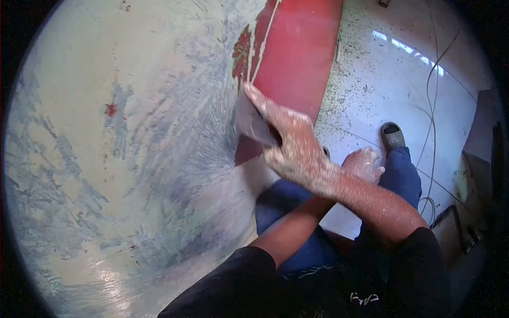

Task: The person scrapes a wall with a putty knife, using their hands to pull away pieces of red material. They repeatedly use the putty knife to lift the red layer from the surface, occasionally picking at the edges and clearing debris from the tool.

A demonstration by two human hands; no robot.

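Observation:
My right hand [297, 140], coated in pale dust, grips a flat grey blade-like tool [254, 121]. The tool's edge rests on a large curved surface [159, 122] smeared with cream and grey material, beside its smooth red section [297, 47]. Two thin cream lines run up the red from near my fingertips. My arms cross, with the right forearm over the left. Beyond it my left hand [363, 163], also dusty, hangs above the floor near my knee, its fingers loosely apart, holding nothing visible.
Crumbs lie scattered over the pale tiled floor [366, 95] right of the red edge. A thin cable [432, 122] crosses the tiles. My shoe [392, 137] stands on the floor. A dark-framed object [455, 225] lies at the lower right.

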